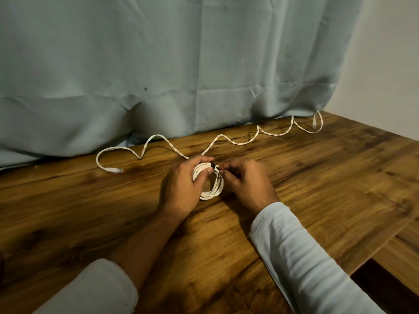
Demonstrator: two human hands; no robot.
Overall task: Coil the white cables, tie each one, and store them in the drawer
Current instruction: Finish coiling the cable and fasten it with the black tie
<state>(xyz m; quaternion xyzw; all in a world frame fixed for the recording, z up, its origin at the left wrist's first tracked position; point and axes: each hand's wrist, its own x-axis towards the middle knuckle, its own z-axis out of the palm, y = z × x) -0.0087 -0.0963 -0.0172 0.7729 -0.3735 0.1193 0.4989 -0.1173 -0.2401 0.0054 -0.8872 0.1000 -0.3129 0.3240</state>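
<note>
1. Coiled white cable [213, 189] lies on the wooden table [317, 177], well apart from every table edge.
2. Left hand [181, 184] grips the coil's left side, fingers and thumb curled round the strands.
3. Right hand [247, 184], just right of the coil, pinches the black tie [213, 164] at the coil's top.
4. Behind the coil, a loose white cable [238, 143] snakes along the curtain [158, 64] hem at the table's far edge.

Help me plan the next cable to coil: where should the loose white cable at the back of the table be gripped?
Pinch the loose cable just behind its near-left plug, coming from above. That end lies flat and free on the table, nearest the person; the rest snakes away along the curtain.
</note>
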